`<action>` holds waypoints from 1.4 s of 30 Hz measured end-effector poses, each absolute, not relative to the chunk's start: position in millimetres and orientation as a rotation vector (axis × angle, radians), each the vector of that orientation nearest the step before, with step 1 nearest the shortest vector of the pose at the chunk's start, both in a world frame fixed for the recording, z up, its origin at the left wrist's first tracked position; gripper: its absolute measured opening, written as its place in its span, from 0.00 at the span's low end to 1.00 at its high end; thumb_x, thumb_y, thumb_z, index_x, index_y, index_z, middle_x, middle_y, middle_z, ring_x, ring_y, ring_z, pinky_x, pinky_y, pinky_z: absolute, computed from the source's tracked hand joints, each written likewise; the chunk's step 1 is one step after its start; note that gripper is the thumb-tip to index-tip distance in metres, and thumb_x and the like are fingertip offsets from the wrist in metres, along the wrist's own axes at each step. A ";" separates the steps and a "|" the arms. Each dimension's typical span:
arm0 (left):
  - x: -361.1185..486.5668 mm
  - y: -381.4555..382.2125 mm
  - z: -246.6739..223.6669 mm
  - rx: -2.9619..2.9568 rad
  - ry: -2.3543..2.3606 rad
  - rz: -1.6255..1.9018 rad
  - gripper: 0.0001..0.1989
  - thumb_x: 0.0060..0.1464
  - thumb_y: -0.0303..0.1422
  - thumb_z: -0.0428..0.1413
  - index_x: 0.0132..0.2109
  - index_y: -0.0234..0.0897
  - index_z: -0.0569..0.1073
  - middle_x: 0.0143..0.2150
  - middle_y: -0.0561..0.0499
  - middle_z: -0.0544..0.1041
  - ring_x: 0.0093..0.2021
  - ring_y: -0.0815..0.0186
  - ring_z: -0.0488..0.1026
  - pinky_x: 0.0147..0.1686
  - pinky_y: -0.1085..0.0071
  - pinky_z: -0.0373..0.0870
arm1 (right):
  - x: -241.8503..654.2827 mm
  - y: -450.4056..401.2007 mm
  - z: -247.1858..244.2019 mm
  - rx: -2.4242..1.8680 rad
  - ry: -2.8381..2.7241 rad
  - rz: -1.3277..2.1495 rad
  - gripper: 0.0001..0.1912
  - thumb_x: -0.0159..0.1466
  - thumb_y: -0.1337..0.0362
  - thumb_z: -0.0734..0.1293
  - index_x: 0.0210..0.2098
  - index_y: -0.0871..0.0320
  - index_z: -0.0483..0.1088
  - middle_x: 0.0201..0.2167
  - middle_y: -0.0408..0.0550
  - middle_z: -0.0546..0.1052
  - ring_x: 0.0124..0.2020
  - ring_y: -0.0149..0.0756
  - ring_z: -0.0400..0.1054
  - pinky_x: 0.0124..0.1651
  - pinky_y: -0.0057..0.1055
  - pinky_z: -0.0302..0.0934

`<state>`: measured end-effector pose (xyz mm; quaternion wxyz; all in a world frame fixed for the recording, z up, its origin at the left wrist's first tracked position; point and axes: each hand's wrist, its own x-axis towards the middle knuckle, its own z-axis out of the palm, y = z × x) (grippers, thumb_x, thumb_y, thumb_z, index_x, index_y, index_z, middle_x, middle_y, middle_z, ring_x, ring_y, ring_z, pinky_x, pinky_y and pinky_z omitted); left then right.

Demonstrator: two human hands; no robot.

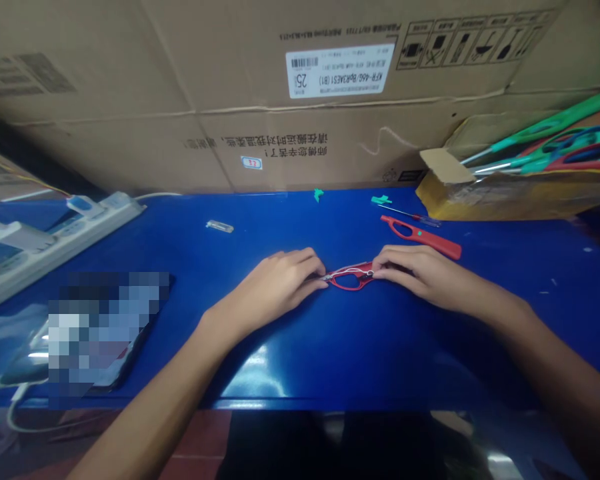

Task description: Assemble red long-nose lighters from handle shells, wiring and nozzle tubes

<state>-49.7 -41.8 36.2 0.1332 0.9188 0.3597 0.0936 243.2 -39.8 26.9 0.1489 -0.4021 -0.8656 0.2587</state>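
My left hand (293, 277) is closed in a pinch on the left end of a red lighter casing (350, 287), where a bit of metal shows. At the other end, the fingers of my right hand (415, 273) pinch the same casing near a small dark part. The casing has a trigger loop, and a thin white wire runs along it between my hands. Behind my right hand lies a red casing half (425, 240) with its own loop and a small green spot. Close to it is a thin metal rod (400, 211) with a reddish end.
A carton of green and red long-necked lighters (510, 197) stands at the back right. Small green pieces (381, 199) and a clear plastic piece (220, 227) lie on the blue table (300, 360). A power strip (70, 230) and a blurred-out device (130, 333) are at left; a large cardboard box (155, 80) stands behind.
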 end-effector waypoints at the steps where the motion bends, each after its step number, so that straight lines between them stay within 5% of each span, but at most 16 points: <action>1: -49.6 -41.3 36.1 2.673 1.026 0.275 0.13 0.71 0.40 0.49 0.50 0.38 0.74 0.48 0.50 0.76 0.45 0.64 0.76 0.45 0.64 0.70 | 243.2 -40.2 27.2 -1.159 -2.490 0.744 0.14 0.73 0.56 0.59 0.40 0.54 0.73 0.41 0.48 0.78 0.41 0.38 0.72 0.44 0.34 0.63; 14: -45.7 -38.1 33.0 2.966 1.068 0.352 0.11 0.70 0.35 0.51 0.43 0.37 0.77 0.47 0.49 0.78 0.46 0.62 0.72 0.44 0.63 0.59 | 239.6 -44.6 23.0 -1.200 -2.473 0.635 0.13 0.73 0.56 0.60 0.40 0.56 0.72 0.36 0.47 0.77 0.33 0.35 0.69 0.37 0.34 0.61; 42: -48.8 -36.6 27.4 2.857 1.223 0.323 0.13 0.70 0.35 0.50 0.47 0.38 0.79 0.44 0.49 0.78 0.42 0.62 0.74 0.41 0.65 0.63 | 228.3 -50.2 20.8 -1.197 -2.465 0.444 0.11 0.72 0.59 0.60 0.43 0.56 0.71 0.36 0.48 0.76 0.33 0.36 0.69 0.36 0.34 0.62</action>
